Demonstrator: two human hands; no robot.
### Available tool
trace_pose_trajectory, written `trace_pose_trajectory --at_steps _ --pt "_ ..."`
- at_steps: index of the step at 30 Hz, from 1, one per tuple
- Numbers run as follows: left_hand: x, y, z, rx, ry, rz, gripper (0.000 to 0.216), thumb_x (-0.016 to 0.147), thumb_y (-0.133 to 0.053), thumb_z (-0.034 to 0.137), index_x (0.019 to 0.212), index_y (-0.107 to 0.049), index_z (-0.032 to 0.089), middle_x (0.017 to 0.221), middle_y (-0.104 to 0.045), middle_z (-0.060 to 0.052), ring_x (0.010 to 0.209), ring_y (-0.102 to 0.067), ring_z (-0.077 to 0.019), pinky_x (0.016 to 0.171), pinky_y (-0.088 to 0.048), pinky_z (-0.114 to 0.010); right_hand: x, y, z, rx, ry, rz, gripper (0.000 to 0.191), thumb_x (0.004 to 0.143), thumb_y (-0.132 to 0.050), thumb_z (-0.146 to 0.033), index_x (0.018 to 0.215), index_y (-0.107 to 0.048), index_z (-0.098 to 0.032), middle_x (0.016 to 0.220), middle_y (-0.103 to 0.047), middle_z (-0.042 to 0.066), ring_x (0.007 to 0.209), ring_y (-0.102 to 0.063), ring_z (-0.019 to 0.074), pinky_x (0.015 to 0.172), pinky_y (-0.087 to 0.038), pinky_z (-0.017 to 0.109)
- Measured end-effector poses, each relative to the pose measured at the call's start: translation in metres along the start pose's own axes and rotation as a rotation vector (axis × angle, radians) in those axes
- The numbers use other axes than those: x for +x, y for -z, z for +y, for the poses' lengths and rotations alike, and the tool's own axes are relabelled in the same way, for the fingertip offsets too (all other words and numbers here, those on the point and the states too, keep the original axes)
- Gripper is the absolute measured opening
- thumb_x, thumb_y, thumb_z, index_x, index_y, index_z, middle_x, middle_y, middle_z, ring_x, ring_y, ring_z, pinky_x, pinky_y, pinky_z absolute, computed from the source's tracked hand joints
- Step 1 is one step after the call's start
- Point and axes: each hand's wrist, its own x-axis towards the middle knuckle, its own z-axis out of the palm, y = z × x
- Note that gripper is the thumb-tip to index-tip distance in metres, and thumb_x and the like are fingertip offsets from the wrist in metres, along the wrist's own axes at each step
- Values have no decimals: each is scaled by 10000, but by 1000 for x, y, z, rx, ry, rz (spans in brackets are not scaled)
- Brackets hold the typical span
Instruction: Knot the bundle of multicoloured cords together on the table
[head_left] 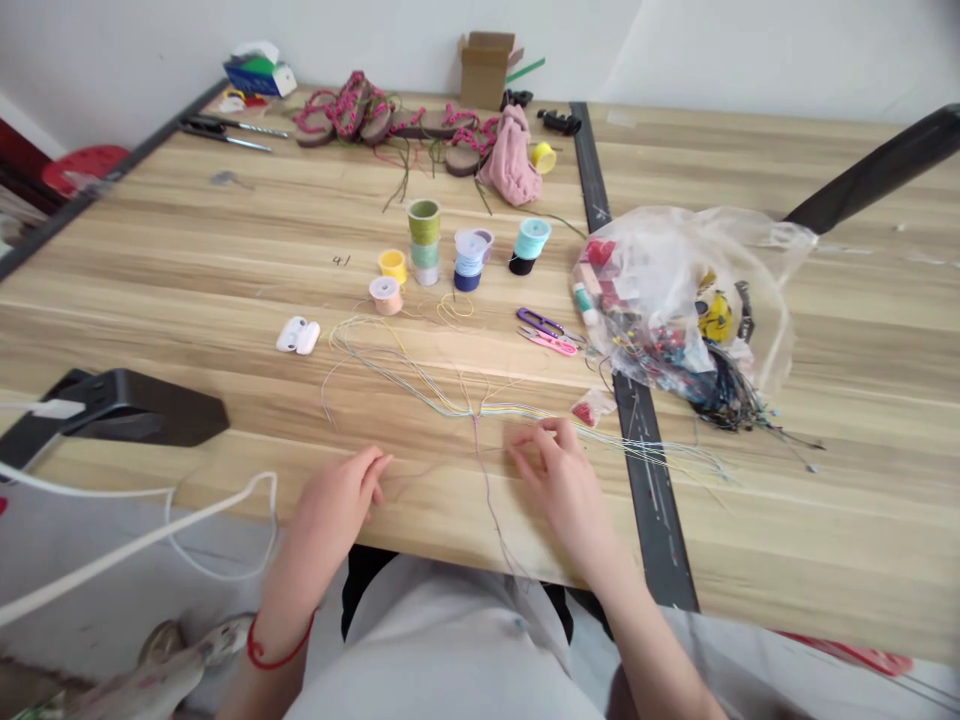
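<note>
Thin colored threads (pixel 480 408) lie on the wood table (pixel 187 300). L hand (pixel 334 495) half open, R hand (pixel 559 480) curled; can't tell if either holds thread.

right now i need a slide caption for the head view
Left hand, right hand and colored threads on a wooden table, with spools beyond

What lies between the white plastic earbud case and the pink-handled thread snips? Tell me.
In the head view, loose multicoloured thin threads and a yellow thread loop lie there on the wooden tabletop.
</note>
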Motion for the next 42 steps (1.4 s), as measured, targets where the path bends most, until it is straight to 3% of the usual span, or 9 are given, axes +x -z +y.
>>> trace_pose_trajectory --at_steps 6,13,16,20,23,26,31,35,42 --pt "5 2 -25 32 -191 93 87 910 -522 267 899 -605 244 927 -683 -6 819 -659 -199 690 -434 -279 -9 -7 -11 -144 62 103 156 945 -461 -235 1023 -592 -202 1079 -489 124 744 -601 197 656 -538 376" --pt "16 7 -41 24 -231 72 209 937 -467 298 769 -561 216 891 -588 -20 820 -604 -200 751 -461 -321 -16 -11 -13 -229 5 98 162 961 -470 -278 940 -592 -174 1382 -410 219 734 -631 201 576 -540 385" --pt "19 6 -44 50 -300 133 236 951 -452 317 770 -563 215 898 -589 -42 867 -578 -228 806 -468 -372 -17 -8 -13 -170 6 83 168 963 -470 -282 1029 -590 -184 1382 -445 208 718 -647 201 522 -522 358" --pt "21 6 -36 47 -286 273 204 955 -457 332 810 -549 222 830 -631 -41 847 -574 -243 811 -464 -406 -17 -7 -19 127 82 -65 160 975 -452 -239 998 -610 -222 1208 -591 141 805 -672 202 656 -568 368" --pt "18 5 -15 -190 -246 334 150 960 -483 321 855 -533 225 761 -639 -1 781 -619 -196 805 -483 -361 -18 -12 -29 404 162 -296 152 960 -496 -213 1000 -642 -230 1219 -623 123 987 -672 212 779 -578 357" --pt "12 1 14 -591 -229 300 116 927 -578 327 947 -539 220 826 -703 -2 760 -674 -156 740 -526 -287 -16 -21 -43 605 225 -508 168 917 -587 -213 1060 -669 -247 1457 -485 107 1212 -591 232 831 -577 334" --pt "11 -8 43 -931 -192 185 206 865 -666 345 950 -548 199 875 -747 -39 577 -633 -115 509 -492 -216 -16 -29 -60 728 274 -471 138 900 -617 -201 1026 -650 -244 1285 -606 75 1242 -560 200 1023 -485 361" --pt "13 -12 34 -843 -103 335 233 847 -681 366 959 -568 196 897 -750 -50 586 -624 -110 501 -459 -199 -23 -23 -57 648 296 -348 180 954 -499 -165 1085 -603 -233 1101 -650 80 1067 -632 175 943 -520 338" --pt "12 -25 -4 -482 -45 375 178 923 -551 334 1053 -578 214 934 -731 -45 759 -674 -164 659 -497 -259 -34 -19 -43 429 331 -376 226 976 -445 -153 1104 -610 -236 1263 -629 106 1146 -632 213 972 -539 386"
